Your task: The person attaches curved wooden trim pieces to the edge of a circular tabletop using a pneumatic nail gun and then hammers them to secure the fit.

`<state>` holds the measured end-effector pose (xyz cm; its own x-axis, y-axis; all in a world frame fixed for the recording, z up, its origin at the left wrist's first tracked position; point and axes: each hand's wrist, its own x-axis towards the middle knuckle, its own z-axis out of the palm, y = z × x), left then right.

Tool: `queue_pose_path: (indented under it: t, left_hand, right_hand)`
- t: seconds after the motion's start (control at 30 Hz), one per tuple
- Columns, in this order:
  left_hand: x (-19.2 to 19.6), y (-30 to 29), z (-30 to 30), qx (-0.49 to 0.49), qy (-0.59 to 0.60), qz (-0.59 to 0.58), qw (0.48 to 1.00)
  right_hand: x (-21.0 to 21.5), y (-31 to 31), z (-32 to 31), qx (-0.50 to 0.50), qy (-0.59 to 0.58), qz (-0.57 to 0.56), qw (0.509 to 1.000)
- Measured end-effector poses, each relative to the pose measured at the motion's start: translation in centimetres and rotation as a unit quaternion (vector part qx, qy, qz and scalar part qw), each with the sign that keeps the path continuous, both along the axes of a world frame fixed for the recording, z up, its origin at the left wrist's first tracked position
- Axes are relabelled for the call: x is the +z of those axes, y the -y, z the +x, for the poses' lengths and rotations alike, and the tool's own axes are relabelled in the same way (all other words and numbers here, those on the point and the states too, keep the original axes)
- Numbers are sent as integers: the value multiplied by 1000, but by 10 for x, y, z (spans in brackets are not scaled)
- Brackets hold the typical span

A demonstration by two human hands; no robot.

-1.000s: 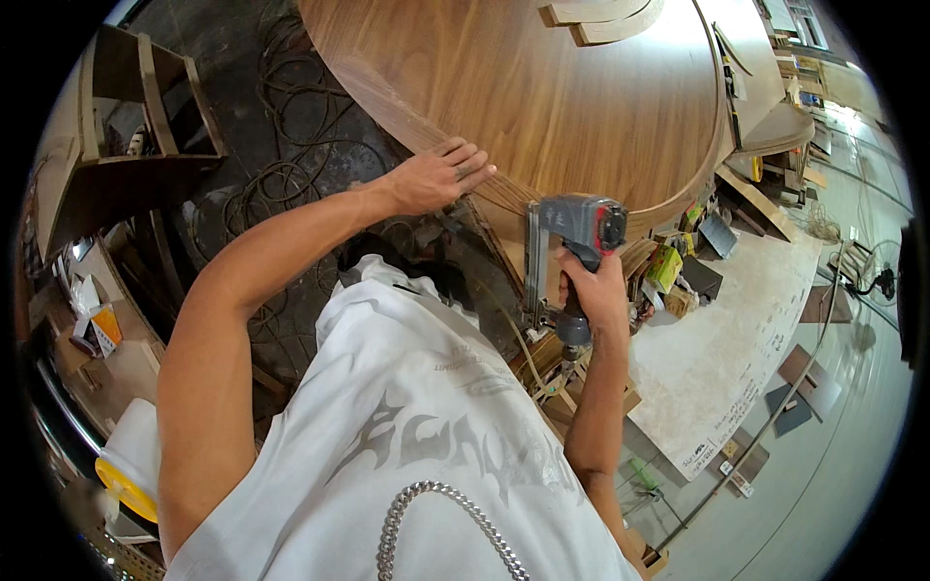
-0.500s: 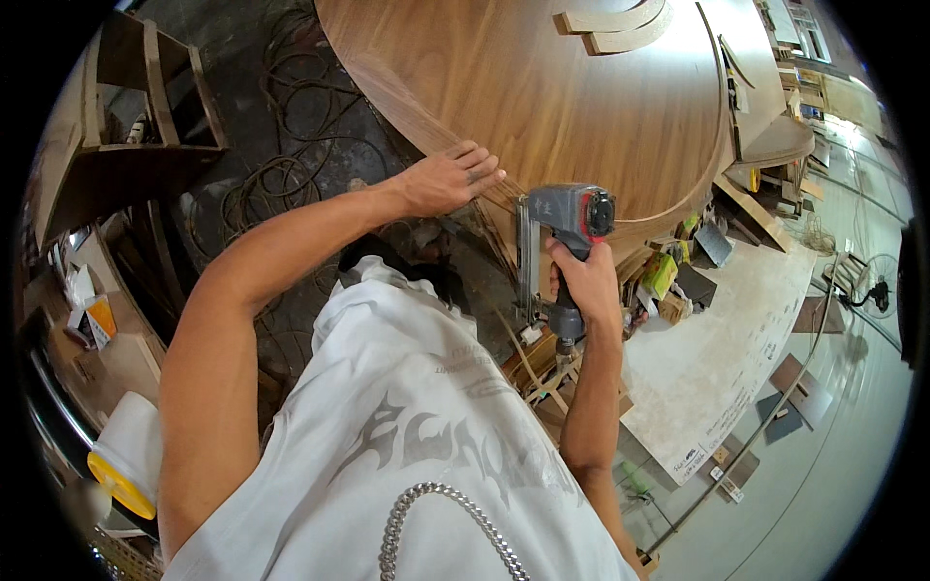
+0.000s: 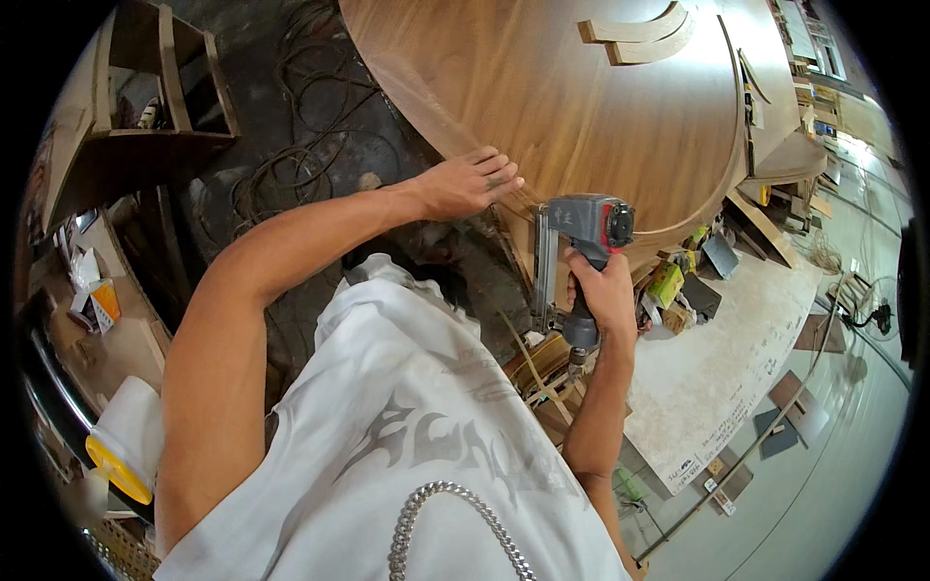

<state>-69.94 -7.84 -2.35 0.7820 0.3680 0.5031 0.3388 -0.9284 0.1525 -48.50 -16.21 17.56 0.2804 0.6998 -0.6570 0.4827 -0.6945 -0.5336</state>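
Since the earlier frame the nailer (image 3: 579,254) has shifted slightly left along the round tabletop's (image 3: 581,107) near edge, and the left hand has slid with it. Far left: a wooden shelf unit (image 3: 145,116), with cables (image 3: 310,145) coiled on the dark floor beside it. Left hand (image 3: 470,182) lies flat on the tabletop's near edge, fingers extended together, gripping nothing. Just right of it, right hand (image 3: 603,290) is wrapped tight round the nailer's handle, its nose against the tabletop's rim. Two curved wood pieces (image 3: 639,34) lie near the tabletop's far edge. Lower right, a pale board (image 3: 717,368) rests on the floor.
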Motion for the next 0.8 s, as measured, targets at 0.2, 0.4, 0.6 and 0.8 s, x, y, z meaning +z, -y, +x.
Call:
queue_pose_path:
  t: [0.2,0.4,0.6,0.8]
  left_hand:
    - [0,-3,2,-23,-45,-4,999]
    - [-6,-46,-49,-90,-31,-25,995]
    - [1,-106,-132,-74,-53,-50,995]
    - [3,-108,-139,-77,-54,-67,993]
  right_hand:
    - [4,-1,-6,79,26,59,995]
    - [-6,12,2,2,12,55,998]
    - [-3,-9,-25,17,21,46,999]
    - [5,-53,-73,68,-17,57,996]
